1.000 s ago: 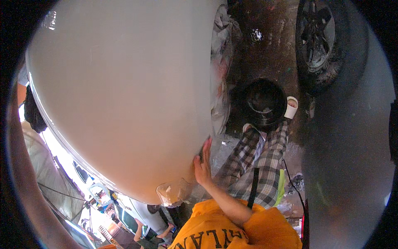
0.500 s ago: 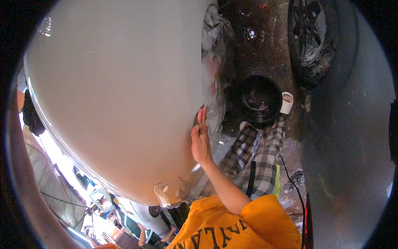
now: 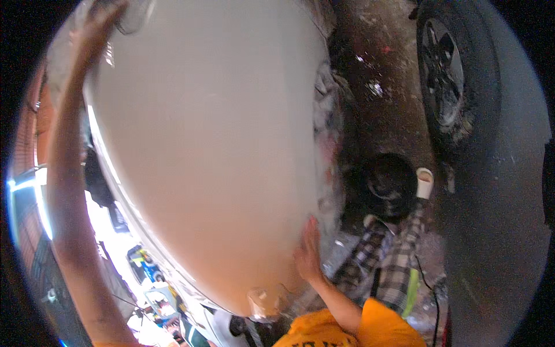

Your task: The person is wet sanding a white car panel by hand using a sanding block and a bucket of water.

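Note:
A large, smooth, pale grey-white car body panel (image 3: pixel 208 133) fills the middle of the view. My right hand (image 3: pixel 308 251) lies along its right edge, fingers stretched out and nothing in them. At the upper left, my left hand (image 3: pixel 104 20) reaches past the far corner of the panel, beside a greyish see-through shape (image 3: pixel 137 14) that I cannot make out. The left fingers are blurred and partly cut off by the rim of the picture. A shiny, rounded recess (image 3: pixel 266 303) shows at the panel's near end.
On the wet floor to the right stands a round black tub (image 3: pixel 386 188), close to my white shoe (image 3: pixel 425 180). A car wheel (image 3: pixel 457 81) and a dark grey surface (image 3: pixel 497 248) border the right side. Crumpled sheeting (image 3: pixel 330 127) hangs under the panel's right edge.
My left arm has come into view, stretched along the left side to the far corner. The whole view has shifted; my right hand stays at the panel's edge with fingers extended.

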Tool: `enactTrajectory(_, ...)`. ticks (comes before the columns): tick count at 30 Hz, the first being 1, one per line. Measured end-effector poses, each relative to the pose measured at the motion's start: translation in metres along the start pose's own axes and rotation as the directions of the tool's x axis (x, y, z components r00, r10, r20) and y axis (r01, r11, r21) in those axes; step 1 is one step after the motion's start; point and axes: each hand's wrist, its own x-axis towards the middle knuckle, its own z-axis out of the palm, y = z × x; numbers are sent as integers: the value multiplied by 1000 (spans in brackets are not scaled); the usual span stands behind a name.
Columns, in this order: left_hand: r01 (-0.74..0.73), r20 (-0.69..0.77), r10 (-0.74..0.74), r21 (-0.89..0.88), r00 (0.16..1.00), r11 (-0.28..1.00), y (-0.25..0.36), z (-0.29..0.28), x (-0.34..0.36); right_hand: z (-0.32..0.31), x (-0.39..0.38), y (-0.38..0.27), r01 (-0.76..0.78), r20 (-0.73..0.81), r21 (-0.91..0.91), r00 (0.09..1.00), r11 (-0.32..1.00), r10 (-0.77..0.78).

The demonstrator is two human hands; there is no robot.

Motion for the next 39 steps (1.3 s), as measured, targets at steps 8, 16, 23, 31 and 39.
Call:
enactTrajectory(8, 473, 246, -412, -586, 877, 658, 18, -57, 9, -72, 268, -41, 307, -144, -179, 932, 935, -333)
enactTrajectory(16, 447, 274, -355, -616, 894, 649, 20, -68, -7, -7, 56, -9, 51, 18, -80, 999, 996, -49)
enactTrajectory(23, 320, 172, -277, -649, 945, 690, 19, -73, -3, -116, 397, -21, 85, -70, -184, 993, 979, -100)
enactTrajectory(31, 518, 427, -295, -668, 855, 534, -4, -94, -40, -63, 258, -65, 113, 164, -59, 981, 992, -103)
enactTrajectory(39, 597, 447, -396, -609, 802, 521, 31, -94, -18, -133, 509, 6, -243, 1, 72, 970, 967, 244)
